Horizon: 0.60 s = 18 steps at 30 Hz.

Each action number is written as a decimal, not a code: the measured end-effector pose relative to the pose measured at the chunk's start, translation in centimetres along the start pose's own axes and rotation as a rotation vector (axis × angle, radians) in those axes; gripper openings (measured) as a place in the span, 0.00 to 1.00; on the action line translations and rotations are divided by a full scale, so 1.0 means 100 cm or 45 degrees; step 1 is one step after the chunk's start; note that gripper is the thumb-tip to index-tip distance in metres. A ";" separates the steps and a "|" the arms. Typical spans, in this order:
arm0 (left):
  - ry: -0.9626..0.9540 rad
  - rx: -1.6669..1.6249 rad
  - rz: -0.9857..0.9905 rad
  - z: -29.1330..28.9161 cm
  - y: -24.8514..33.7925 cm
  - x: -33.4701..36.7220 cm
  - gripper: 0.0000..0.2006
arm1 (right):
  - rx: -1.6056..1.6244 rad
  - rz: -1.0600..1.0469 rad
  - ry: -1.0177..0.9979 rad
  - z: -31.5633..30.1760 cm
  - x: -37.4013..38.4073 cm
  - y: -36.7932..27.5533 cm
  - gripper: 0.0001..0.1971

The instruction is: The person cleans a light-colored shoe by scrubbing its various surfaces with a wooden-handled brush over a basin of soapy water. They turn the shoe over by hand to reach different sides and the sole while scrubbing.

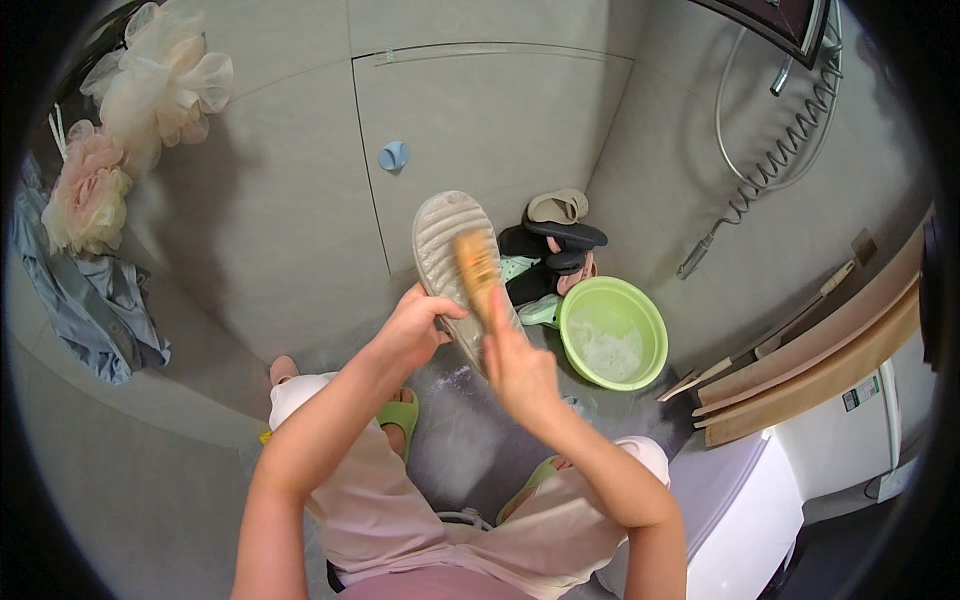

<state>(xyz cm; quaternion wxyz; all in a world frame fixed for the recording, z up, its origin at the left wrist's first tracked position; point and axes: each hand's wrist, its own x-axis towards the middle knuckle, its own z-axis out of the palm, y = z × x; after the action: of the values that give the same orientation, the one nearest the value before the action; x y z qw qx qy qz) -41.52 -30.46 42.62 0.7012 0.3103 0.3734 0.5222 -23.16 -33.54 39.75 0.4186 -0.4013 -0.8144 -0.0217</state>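
Observation:
My left hand point(412, 325) grips a beige slipper point(442, 222) by its edge, thumb over the ridged surface, and holds it up in front of me. Closed around the handle of a wooden scrub brush point(477, 270) is my right hand point(520, 372), slightly blurred. The brush lies across the middle of the slipper and covers part of it. Just right of both hands, a light green basin point(657, 345) with cloudy, foamy water stands on the floor. Behind it is a heap of slippers point(568, 236) in black, beige, pink and mint green.
A white toilet point(735, 500) and tan curved boards point(800, 385) stand at right. A coiled shower hose point(790, 150) hangs above. Bath puffs point(165, 90) and grey-blue clothing point(95, 315) hang at left. A blue knob point(393, 156) sits on the wall. My feet wear green slippers point(402, 415).

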 end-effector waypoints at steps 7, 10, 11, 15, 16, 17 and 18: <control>-0.007 -0.036 0.048 0.011 0.001 -0.003 0.27 | -0.157 0.196 -0.084 -0.011 0.012 0.015 0.37; -0.043 -0.053 0.012 -0.006 -0.002 0.002 0.28 | -0.052 0.007 -0.173 -0.004 -0.008 -0.010 0.37; -0.025 -0.066 0.005 -0.008 -0.002 0.001 0.28 | -0.083 0.020 -0.161 -0.001 -0.006 -0.007 0.37; -0.050 -0.065 0.071 0.012 0.001 -0.001 0.28 | -0.114 0.342 -0.125 -0.017 0.019 0.021 0.37; -0.044 -0.063 0.081 0.009 0.000 -0.001 0.28 | -0.107 0.333 -0.122 -0.014 0.017 0.016 0.37; -0.036 -0.073 0.073 0.002 -0.003 0.001 0.28 | -0.085 0.269 -0.130 -0.008 0.010 0.006 0.37; -0.027 -0.083 0.066 -0.003 -0.004 0.003 0.28 | -0.064 0.206 -0.138 -0.004 0.002 -0.003 0.37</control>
<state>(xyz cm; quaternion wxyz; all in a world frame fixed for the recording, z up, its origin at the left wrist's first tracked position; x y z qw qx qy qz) -41.58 -30.30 42.09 0.7011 0.3024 0.3406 0.5487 -23.19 -33.80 40.24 0.3640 -0.4767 -0.8001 0.0136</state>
